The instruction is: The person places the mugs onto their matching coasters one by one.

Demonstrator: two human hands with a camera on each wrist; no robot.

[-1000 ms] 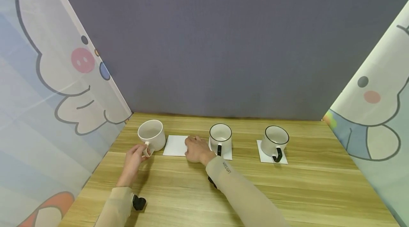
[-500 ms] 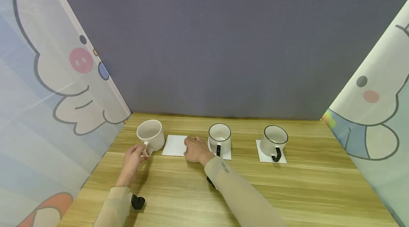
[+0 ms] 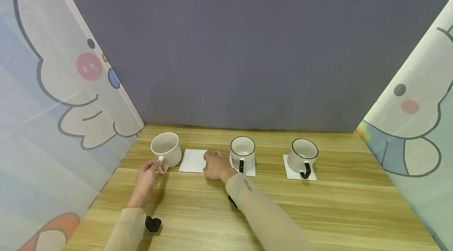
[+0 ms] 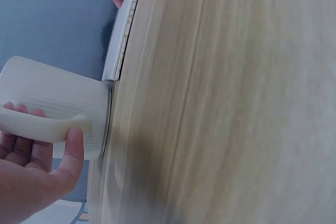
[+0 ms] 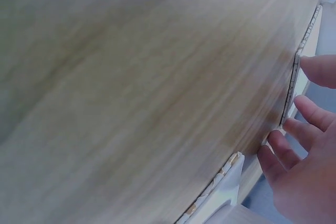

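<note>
At the left of the table in the head view stands a plain white mug [image 3: 172, 157], upright. My left hand [image 3: 145, 176] holds its handle [image 4: 37, 127], thumb on the low end and fingers curled behind. Just right of that mug lies a white square coaster [image 3: 192, 160]. My right hand [image 3: 217, 166] reaches down at its right end, palm lowered. In the right wrist view, thumb and fingers straddle a second coaster [image 5: 292, 87], its layered edge in line with the first. From the head view the right hand hides most of it.
Right of my right hand a black-rimmed white mug [image 3: 244, 160] stands on its own coaster [image 3: 252, 171]. Farther right another such mug [image 3: 299, 160] sits on a coaster [image 3: 291, 174]. A grey panel [image 3: 247, 66] rises behind the wooden table [image 3: 336, 211]; printed cloths flank it.
</note>
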